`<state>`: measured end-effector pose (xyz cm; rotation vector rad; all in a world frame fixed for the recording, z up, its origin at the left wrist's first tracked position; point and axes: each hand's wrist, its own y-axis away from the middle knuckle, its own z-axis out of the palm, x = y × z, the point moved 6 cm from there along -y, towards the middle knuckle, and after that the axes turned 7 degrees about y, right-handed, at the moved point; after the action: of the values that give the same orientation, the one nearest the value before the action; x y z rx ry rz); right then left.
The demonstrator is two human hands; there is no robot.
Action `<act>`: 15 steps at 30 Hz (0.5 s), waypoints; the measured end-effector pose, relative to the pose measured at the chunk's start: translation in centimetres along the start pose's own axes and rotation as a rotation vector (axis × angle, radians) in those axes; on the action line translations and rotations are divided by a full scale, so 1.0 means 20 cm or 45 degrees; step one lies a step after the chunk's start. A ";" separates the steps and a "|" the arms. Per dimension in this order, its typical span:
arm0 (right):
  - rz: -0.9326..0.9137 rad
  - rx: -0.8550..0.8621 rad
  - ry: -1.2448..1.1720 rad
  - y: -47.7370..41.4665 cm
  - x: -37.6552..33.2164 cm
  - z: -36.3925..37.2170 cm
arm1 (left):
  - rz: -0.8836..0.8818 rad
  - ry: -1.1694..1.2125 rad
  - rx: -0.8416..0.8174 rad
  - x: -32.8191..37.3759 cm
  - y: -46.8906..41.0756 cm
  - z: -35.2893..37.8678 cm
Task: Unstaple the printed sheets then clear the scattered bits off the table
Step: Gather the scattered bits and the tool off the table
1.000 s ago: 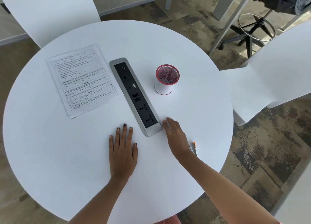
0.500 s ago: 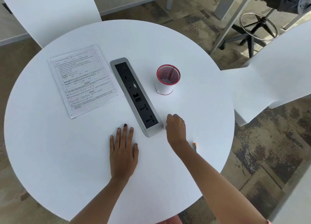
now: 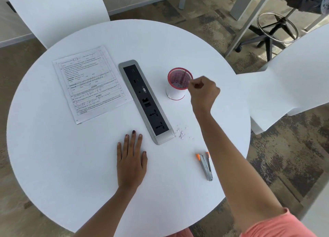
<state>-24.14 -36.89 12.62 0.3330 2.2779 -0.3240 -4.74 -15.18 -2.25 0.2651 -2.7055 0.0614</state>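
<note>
While left hand (image 3: pixel 130 163) lies flat, fingers (image 3: pixel 133 139) straight, right hand (image 3: pixel 204 91) hangs at cup (image 3: pixel 175 94) rim, fingertips (image 3: pixel 194 84) pinched, contents unseen; bits (image 3: pixel 181 134) beside socket strip (image 3: pixel 146 101).

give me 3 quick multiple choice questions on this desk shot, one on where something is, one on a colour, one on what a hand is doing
1. Where do the scattered paper bits lie?
A. in a drawer
B. on the table, by the near end of the socket panel
C. on a book

2. What colour is the rim of the mesh cup?
A. blue
B. green
C. red

3. How is the left hand placed?
A. flat on the table, fingers straight
B. holding a pen
C. clenched in the air

Answers:
1 B: the bits sit just right of the panel's near end.
2 C: a red ring tops the white base.
3 A: it lies palm down with its fingers straight on the tabletop.
</note>
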 end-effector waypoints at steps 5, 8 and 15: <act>-0.223 -0.053 0.137 -0.14 -0.12 0.07 | 0.007 0.010 0.003 0.00 0.00 0.00; -0.272 -0.044 0.228 -0.16 -0.14 0.10 | 0.001 0.016 -0.002 0.00 0.00 0.00; -0.243 0.070 0.162 -0.06 -0.05 0.02 | 0.005 0.014 0.013 0.00 0.00 0.00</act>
<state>-23.51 -38.36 13.27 0.1681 2.4349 -0.4756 -4.68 -15.18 -2.26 0.2613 -2.6953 0.0774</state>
